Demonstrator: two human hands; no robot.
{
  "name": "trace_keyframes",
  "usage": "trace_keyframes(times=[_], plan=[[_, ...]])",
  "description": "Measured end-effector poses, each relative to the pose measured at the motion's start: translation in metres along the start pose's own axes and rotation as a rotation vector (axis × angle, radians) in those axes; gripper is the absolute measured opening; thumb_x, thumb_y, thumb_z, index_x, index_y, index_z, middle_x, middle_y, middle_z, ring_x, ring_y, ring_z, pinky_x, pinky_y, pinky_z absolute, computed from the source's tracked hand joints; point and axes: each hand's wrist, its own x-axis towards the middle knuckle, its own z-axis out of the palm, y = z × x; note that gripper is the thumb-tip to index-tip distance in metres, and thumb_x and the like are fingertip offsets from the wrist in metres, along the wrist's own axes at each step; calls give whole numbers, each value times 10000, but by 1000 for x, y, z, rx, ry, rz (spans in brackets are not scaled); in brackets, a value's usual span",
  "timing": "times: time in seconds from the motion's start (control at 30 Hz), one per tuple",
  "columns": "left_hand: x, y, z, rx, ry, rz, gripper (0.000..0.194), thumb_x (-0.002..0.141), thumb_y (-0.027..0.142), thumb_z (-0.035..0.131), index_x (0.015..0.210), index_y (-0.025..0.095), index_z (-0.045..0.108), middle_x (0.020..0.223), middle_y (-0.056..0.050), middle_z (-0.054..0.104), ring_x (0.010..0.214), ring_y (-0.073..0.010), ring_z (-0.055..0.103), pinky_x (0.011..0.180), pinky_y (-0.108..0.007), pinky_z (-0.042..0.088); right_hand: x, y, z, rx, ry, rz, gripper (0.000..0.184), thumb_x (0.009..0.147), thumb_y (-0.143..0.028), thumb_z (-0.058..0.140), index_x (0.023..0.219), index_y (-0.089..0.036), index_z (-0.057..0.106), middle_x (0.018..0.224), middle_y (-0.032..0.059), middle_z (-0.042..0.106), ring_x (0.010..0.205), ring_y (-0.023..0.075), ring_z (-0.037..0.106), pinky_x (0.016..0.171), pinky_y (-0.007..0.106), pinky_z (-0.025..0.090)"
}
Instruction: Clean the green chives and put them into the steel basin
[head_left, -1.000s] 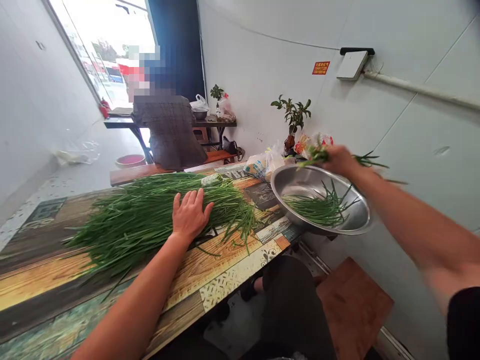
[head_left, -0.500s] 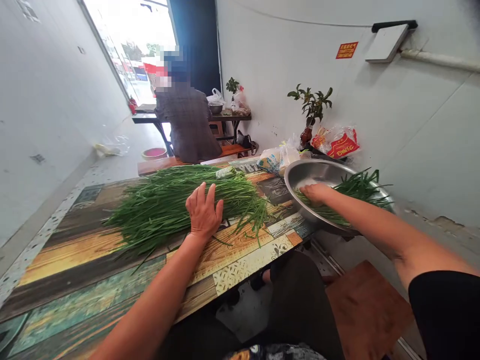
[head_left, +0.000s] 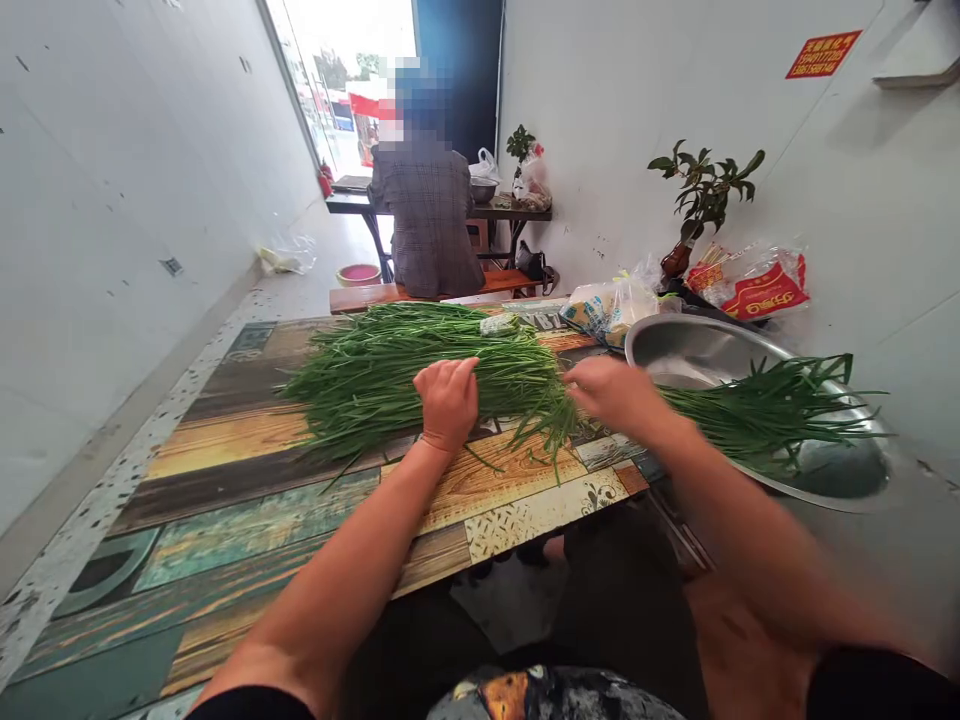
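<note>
Right hand (head_left: 616,396) nearer piled chives (head_left: 375,375): slender, green.

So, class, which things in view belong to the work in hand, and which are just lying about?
Seemingly in use:
left hand
right hand
heap of greens
greens in the bowl
metal bowl

Apparently lying about:
leafy plant
red-printed bag
pink basin

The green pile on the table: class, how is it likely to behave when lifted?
The green pile would probably droop, since its blades are long and thin. It may come apart, as some ends already straggle loosely across the table. It is probably light for its bulk, being made of slender stalks.
</note>
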Motion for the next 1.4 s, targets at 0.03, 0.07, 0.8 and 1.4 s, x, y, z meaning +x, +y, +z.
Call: trace_keyframes(times=[0.03,0.07,0.8,1.4], plan=[[-1,2,1,-10,-24,39,303,935,288,408,1113,192,634,986,-82,687,1001,-209,553,942,-380,278,0,-11,24,-94,-73,-71,86,784,-204,662,865,-227,677,960,63,667,947,218,557,812,314,402],[-2,4,1,-18,-45,83,283,934,293,422,1091,201,639,925,-68,698,947,-200,569,921,-384,275,2,-18,45,-170,-90,-90,119,837,-185,592,916,-213,676,992,73,664,962,214,554,814,311,405],[2,17,-3,45,62,376,187,921,239,508,1065,232,626,961,-24,712,968,-179,587,870,-367,290,4,-6,58,-164,165,-205,183,868,-319,585,887,-240,749,854,54,652,824,207,534,706,337,420],[-11,42,-3,37,-125,478,244,962,229,372,1021,189,605,857,-48,635,773,-169,542,713,-306,412,-30,-24,91,915,292,484,357,647,-499,712,721,-150,687,538,-25,558,405,71,404,341,209,295]])
